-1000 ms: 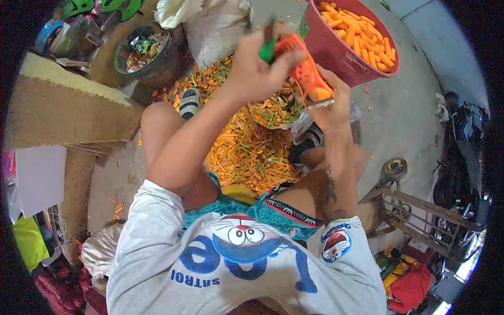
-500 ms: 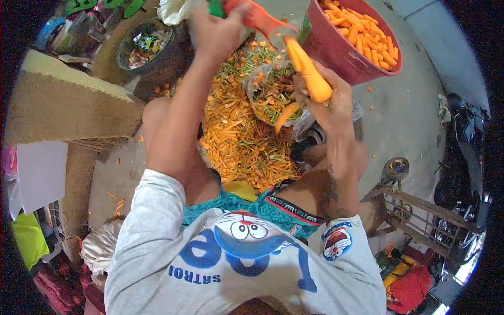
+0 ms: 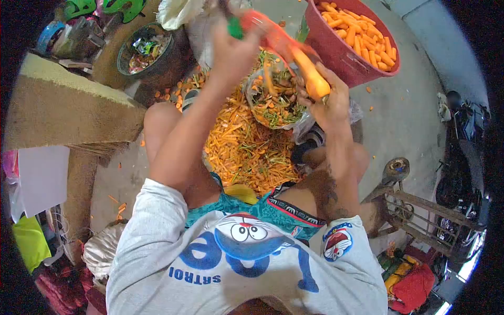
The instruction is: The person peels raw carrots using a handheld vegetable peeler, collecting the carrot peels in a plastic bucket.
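My left hand point(image 3: 231, 52), smeared by motion, is closed round an orange-red and green peeler point(image 3: 274, 35). The peeler's far end meets the upper end of a carrot point(image 3: 315, 84). My right hand point(image 3: 336, 101) grips this carrot, its thick end towards me and its thinner end pointing up and away. Below the hands, a clear plastic bag point(image 3: 255, 102) holds carrot scraps and green stalks. A heap of orange peelings point(image 3: 247, 157) lies on the floor between my legs.
A red tub point(image 3: 344, 65) full of peeled carrots stands at the upper right. A dark round bin point(image 3: 125, 58) with wrappers is at the upper left. A brown block-like ledge point(image 3: 73, 110) is on the left, and a metal-framed stand point(image 3: 425, 210) on the right.
My left hand and the peeler have shifted right and slightly down, over the carrot's far end. The orange strip that hung below my right hand is gone from there; the carrot is still held.
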{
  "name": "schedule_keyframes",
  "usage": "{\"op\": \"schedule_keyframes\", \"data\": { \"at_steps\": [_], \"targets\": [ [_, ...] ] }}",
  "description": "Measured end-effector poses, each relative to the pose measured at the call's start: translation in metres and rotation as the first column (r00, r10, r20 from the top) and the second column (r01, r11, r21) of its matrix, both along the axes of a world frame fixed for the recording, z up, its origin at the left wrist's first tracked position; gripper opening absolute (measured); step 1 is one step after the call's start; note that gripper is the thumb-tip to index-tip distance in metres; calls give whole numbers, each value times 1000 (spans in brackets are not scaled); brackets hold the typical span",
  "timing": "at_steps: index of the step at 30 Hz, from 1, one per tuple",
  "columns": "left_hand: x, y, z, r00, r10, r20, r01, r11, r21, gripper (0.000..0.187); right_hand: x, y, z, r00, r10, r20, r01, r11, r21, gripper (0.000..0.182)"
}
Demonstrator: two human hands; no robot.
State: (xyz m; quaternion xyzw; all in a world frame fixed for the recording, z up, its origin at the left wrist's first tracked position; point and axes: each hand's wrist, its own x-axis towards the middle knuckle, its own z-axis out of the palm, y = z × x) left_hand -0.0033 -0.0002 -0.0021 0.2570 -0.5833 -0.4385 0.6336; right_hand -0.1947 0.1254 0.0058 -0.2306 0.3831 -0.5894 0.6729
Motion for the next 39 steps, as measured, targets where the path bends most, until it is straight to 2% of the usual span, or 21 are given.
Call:
{"op": "schedule_keyframes", "data": {
  "at_steps": [3, 5, 7, 11, 13, 14, 15, 16, 19, 21, 22, 24, 25, 26, 30, 32, 33, 35, 37, 38, 39],
  "targets": [
    [-16, 39, 4, 985, -122, 119, 140, 978, -158, 18, 11, 3, 0, 987, -152, -60, 151, 988, -26, 38],
    [3, 2, 6, 978, -93, 187, 108, 992, -69, 18, 8, 8, -1, 995, -86, -56, 83, 995, -50, 36],
    [18, -33, 10, 993, 103, -50, -106, 993, -59, 14, 8, 8, 1, 999, -21, -48, 16, 995, -103, 35],
    [2, 12, 11, 993, 91, -73, -81, 988, 129, 16, -14, -2, -12, 995, 48, 87, -36, 990, -139, 37],
    [-17, 46, 5, 992, -70, 108, 93, 970, -226, 14, -3, -1, -3, 977, 120, 175, -86, 979, -187, 41],
    [-15, 38, 2, 992, -68, 106, 89, 972, -216, 14, 17, 2, 14, 996, -65, 53, 69, 995, -75, 38],
    [-10, 23, -2, 989, -7, 147, 30, 987, -158, 15, 31, 7, 24, 969, -232, -88, 234, 972, 20, 36],
    [-1, 7, -2, 980, 52, 192, -31, 994, -108, 15, 27, 9, 17, 970, -226, -88, 229, 973, 30, 36],
    [23, -8, 40, 983, 164, 84, -184, 900, 395, 13, 3, 7, 0, 996, -74, -55, 70, 995, -77, 39],
    [15, -16, 0, 987, 159, -28, -146, 955, 257, 15, -8, 3, -1, 952, 276, 132, -236, 936, -260, 42],
    [8, -12, -1, 982, 134, -136, -118, 986, 119, 19, -6, 3, 0, 952, 275, 131, -235, 936, -261, 42],
    [-10, 39, 9, 1000, -6, -12, 6, 1000, 5, 18, 3, 6, 1, 992, -101, -79, 98, 994, -38, 45],
    [-16, 60, 16, 984, -129, 124, 141, 985, -95, 18, 6, 7, 4, 992, -101, -81, 98, 995, -31, 45],
    [-20, 44, 6, 993, 8, 115, 16, 978, -210, 19, 9, 8, 8, 989, -101, -109, 91, 992, -89, 46],
    [25, -28, -8, 959, 124, 256, -136, 990, 32, 19, -1, 11, 4, 996, 69, -54, -79, 977, -200, 50],
    [23, -34, -9, 985, 140, -97, -113, 964, 242, 20, -11, 6, -6, 994, 112, 6, -108, 966, -234, 50],
    [11, -20, -4, 992, 94, -83, -87, 992, 87, 18, -15, 4, -8, 985, 164, 62, -143, 956, -257, 50],
    [-10, 25, -7, 971, 117, 207, -105, 992, -68, 17, 1, 5, 2, 997, 63, 40, -56, 985, -164, 51],
    [-13, 37, 9, 987, 32, 159, -15, 994, -107, 15, 26, 2, 18, 918, -356, -174, 353, 934, -44, 51],
    [-13, 41, 12, 992, -52, 119, 69, 986, -149, 14, 21, 7, 17, 920, -351, -178, 351, 936, -31, 51],
    [1, 9, 1, 962, 104, 252, -71, 988, -135, 11, 12, 14, 17, 973, -169, -157, 157, 984, -81, 52]
  ]
}}
